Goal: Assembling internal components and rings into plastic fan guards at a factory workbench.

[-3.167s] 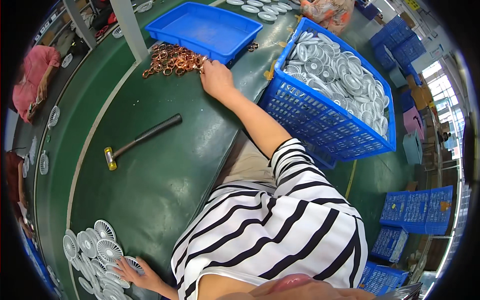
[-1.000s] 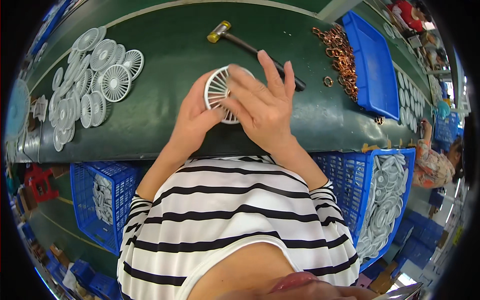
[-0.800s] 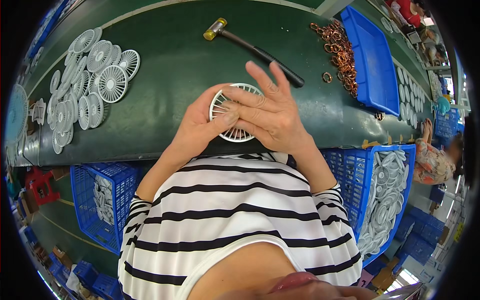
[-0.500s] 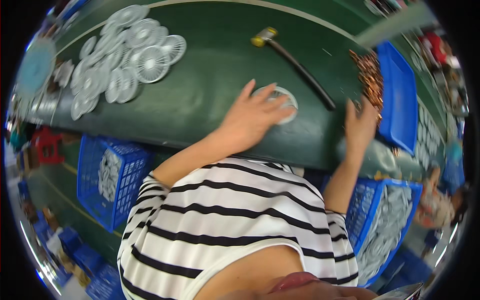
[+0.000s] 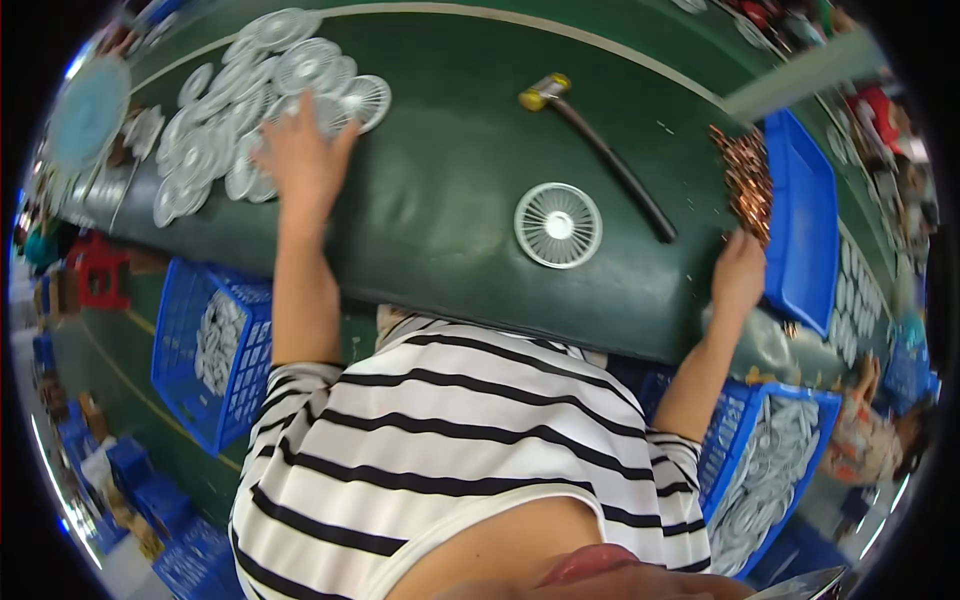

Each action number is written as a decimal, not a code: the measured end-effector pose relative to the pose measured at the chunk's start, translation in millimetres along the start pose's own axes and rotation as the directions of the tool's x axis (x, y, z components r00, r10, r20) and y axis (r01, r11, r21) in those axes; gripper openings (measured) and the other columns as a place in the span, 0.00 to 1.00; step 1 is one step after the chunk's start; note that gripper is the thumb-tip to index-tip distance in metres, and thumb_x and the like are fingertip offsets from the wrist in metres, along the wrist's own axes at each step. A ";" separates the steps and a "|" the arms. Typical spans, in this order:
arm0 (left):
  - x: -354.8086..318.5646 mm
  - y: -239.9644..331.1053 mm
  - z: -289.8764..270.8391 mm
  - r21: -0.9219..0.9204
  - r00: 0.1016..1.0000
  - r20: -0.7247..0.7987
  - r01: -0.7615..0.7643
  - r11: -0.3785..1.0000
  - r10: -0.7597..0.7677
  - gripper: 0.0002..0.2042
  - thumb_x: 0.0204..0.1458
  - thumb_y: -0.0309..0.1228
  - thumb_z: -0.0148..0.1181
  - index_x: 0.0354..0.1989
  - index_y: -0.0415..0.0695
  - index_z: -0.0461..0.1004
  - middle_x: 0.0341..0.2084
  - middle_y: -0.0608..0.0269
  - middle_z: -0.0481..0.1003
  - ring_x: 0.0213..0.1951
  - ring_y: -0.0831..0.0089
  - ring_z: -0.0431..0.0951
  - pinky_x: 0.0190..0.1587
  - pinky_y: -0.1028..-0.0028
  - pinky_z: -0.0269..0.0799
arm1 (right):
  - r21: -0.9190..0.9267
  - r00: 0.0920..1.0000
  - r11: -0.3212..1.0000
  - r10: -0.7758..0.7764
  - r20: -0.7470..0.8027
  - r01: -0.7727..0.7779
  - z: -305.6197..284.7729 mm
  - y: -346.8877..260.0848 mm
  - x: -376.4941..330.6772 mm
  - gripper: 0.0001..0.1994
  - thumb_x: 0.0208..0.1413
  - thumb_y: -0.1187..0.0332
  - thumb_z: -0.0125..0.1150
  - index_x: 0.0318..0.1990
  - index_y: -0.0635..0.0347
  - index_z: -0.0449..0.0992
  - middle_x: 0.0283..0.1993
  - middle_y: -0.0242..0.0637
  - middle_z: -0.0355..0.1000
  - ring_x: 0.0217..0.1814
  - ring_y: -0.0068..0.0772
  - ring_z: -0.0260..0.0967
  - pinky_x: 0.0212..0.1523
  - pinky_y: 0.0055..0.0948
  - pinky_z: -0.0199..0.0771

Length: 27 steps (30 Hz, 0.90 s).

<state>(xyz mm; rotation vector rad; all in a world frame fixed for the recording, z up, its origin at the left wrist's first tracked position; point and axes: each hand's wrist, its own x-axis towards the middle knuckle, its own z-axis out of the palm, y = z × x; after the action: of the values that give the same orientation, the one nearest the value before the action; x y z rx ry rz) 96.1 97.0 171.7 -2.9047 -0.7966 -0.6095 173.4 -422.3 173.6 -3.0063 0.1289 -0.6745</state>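
Observation:
My left hand (image 5: 308, 160) is slightly blurred, its fingers spread over the near right part of a heap of pale, round spoked plastic discs (image 5: 200, 150) at the far left of the green table. At the near end of a pile of small copper-coloured metal pieces (image 5: 748, 180) on the right, the fingers of my right hand (image 5: 740, 275) are drawn together; what they pinch is hidden. One spoked disc (image 5: 558, 225) lies flat and untouched on the table between my hands. Beyond it rests a hammer (image 5: 610, 160) with a yellow-faced head and dark handle.
A blue tray (image 5: 803, 225) stands just right of the copper pieces. Blue crates of grey-white parts sit below the table edge, one at the left (image 5: 250, 375) and one at the right (image 5: 735, 440). Another person (image 5: 865, 440) is at the far right.
My left hand has left the single disc and moved left to the heap, uncovering the disc. My right hand's fingers, apart before, have closed beside the copper pieces.

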 end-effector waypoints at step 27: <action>-93.8 149.2 -82.3 -0.951 0.900 0.267 0.303 -0.055 0.345 0.14 0.66 0.39 0.43 0.42 0.39 0.66 0.30 0.64 0.69 0.33 0.80 0.67 0.38 0.78 0.66 | 0.655 0.788 0.461 -0.485 -0.379 0.599 -72.7 -188.6 -58.5 0.07 0.42 0.77 0.67 0.29 0.60 0.74 0.30 0.36 0.71 0.32 0.39 0.68 0.32 0.32 0.67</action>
<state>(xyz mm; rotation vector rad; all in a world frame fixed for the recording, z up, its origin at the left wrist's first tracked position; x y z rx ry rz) 68.0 -90.2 216.2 -4.6884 -0.1147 -0.7196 102.5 -232.0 228.6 -2.1127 -0.9366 -0.7248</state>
